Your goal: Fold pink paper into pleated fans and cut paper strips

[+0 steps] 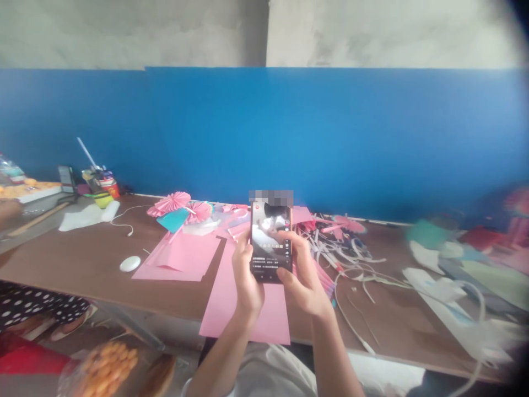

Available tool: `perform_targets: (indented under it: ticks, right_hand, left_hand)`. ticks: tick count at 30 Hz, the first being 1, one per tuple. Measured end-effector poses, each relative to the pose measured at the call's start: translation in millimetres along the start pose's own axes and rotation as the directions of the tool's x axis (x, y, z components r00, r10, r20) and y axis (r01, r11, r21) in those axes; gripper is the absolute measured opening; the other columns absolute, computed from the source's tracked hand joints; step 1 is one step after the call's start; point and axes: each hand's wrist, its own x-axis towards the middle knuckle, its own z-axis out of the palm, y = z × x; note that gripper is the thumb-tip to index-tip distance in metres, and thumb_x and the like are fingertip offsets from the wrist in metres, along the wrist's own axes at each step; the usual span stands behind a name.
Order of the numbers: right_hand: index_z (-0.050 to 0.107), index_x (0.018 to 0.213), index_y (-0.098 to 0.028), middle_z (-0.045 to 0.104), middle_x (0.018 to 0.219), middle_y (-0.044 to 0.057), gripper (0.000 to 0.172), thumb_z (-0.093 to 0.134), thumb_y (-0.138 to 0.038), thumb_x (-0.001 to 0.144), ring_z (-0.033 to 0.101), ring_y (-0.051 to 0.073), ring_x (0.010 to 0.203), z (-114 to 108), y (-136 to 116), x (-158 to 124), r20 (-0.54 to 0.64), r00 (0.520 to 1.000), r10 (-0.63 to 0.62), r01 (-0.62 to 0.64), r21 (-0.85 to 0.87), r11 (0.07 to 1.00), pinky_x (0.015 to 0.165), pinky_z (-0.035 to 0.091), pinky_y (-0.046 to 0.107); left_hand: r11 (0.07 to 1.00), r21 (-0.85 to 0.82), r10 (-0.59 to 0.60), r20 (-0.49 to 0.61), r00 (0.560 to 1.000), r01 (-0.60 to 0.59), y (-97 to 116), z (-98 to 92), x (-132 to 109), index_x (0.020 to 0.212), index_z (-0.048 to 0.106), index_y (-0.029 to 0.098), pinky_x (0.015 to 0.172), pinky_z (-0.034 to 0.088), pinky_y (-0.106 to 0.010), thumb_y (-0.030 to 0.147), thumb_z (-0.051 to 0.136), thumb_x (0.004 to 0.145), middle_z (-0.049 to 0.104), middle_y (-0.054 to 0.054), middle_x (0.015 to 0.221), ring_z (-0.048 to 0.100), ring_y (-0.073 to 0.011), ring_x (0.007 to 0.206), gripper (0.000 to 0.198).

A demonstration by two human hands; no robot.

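1. Step in hand, by the look of it: the person is viewing and operating a smartphone (269,248). It is sitting upright between both hands, just above the worktop (95,248), with a pink paper sheet (264,325) lying below.
2. Left hand (249,284): its grip is pinching the phone's left edge, thumb along the front.
3. Right hand (306,281): its thumb and index finger are spreading apart over the screen's right side. Cannot tell whether either is pressing the glass or whether the other fingers are gripping the edge.
4. Next-move call, judgement only: any further screen touch is calling for the left grip to stay firm while a right fingertip is working.
5. Writing: the screen is showing a pale caption of Chinese-looking characters, smaller lines near the bottom and icons down the right side. Too blurred to read reliably; the top is appearing pixelated.
6. Brands: the phone is showing no legible maker's name. The red cup (109,187) and plastic bottle (12,170) are bearing markings, none legible.
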Motion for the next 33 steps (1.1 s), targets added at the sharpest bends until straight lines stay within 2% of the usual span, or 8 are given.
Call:
perform_targets:
  ticks: [11,15,17,20,22,27,33]
  right_hand:
    - [0.043,0.141,-0.033,0.052,0.139,0.008,0.043,0.053,-0.04,0.1,0.051,0.029,0.129,-0.3,0.5,0.1,-0.033,0.999,0.011,-0.01,0.028,1.0,0.106,0.043,0.044]
    - [0.053,0.132,-0.032,0.055,0.142,0.006,0.032,0.049,-0.038,0.102,0.051,0.029,0.131,-1.6,-0.4,2.4,-0.005,1.0,-0.016,0.016,-0.054,0.998,0.108,0.042,0.046]
    - [0.05,0.14,-0.034,0.053,0.147,0.006,0.038,0.049,-0.037,0.102,0.048,0.029,0.136,-0.4,-0.8,3.3,-0.02,1.0,-0.021,0.019,-0.087,0.996,0.113,0.038,0.048]
    - [0.024,0.159,-0.036,0.039,0.159,0.007,0.062,0.049,-0.037,0.102,0.04,0.03,0.145,3.6,0.1,3.2,-0.077,0.997,-0.002,0.002,0.004,1.0,0.117,0.037,0.051]
    - [0.011,0.162,-0.035,0.033,0.163,0.008,0.072,0.05,-0.039,0.102,0.036,0.03,0.149,5.9,0.9,2.5,-0.08,0.997,0.015,-0.009,0.075,0.997,0.118,0.038,0.052]
    - [0.006,0.162,-0.034,0.028,0.165,0.008,0.083,0.058,-0.044,0.098,0.03,0.03,0.151,6.3,0.2,2.3,-0.023,0.999,0.042,-0.038,0.147,0.988,0.12,0.036,0.053]
    - [0.0,0.162,-0.034,0.024,0.166,0.01,0.087,0.058,-0.044,0.098,0.03,0.032,0.151,5.1,-1.9,2.4,0.039,0.996,0.074,-0.08,0.184,0.98,0.119,0.036,0.054]
  left_hand:
    - [1.0,0.016,-0.009,-0.001,1.0,0.009,1.7,1.0,0.7,0.12,0.067,0.019,0.09,0.054,-0.036,0.038,0.052,0.095,0.072,-0.007,0.111,0.068,-0.0267,0.107,0.035]
    - [1.0,0.019,0.002,-0.003,1.0,-0.002,0.7,0.9,-0.1,0.123,0.067,0.019,0.091,0.054,-0.036,0.039,0.052,0.095,0.072,-0.008,0.112,0.068,-0.0273,0.108,0.037]
    - [1.0,0.016,0.0,0.003,1.0,0.0,0.4,0.9,-0.2,0.124,0.067,0.02,0.092,0.053,-0.036,0.038,0.052,0.095,0.072,-0.008,0.113,0.067,-0.0276,0.11,0.038]
    - [1.0,0.016,0.006,0.003,1.0,-0.006,0.7,1.3,0.4,0.125,0.066,0.02,0.093,0.053,-0.036,0.038,0.051,0.096,0.072,-0.008,0.115,0.066,-0.0276,0.113,0.038]
    - [1.0,0.019,0.017,0.011,1.0,-0.017,1.1,1.8,1.1,0.125,0.066,0.02,0.094,0.053,-0.036,0.038,0.05,0.096,0.071,-0.008,0.118,0.065,-0.0277,0.114,0.038]
    - [1.0,0.022,0.009,0.011,1.0,-0.009,2.2,2.7,2.5,0.122,0.067,0.019,0.092,0.054,-0.037,0.035,0.049,0.097,0.071,-0.009,0.117,0.066,-0.0281,0.113,0.035]
    - [1.0,0.017,0.007,0.015,1.0,-0.008,3.1,1.3,3.9,0.123,0.067,0.02,0.093,0.054,-0.038,0.035,0.047,0.097,0.071,-0.008,0.117,0.066,-0.0281,0.113,0.036]
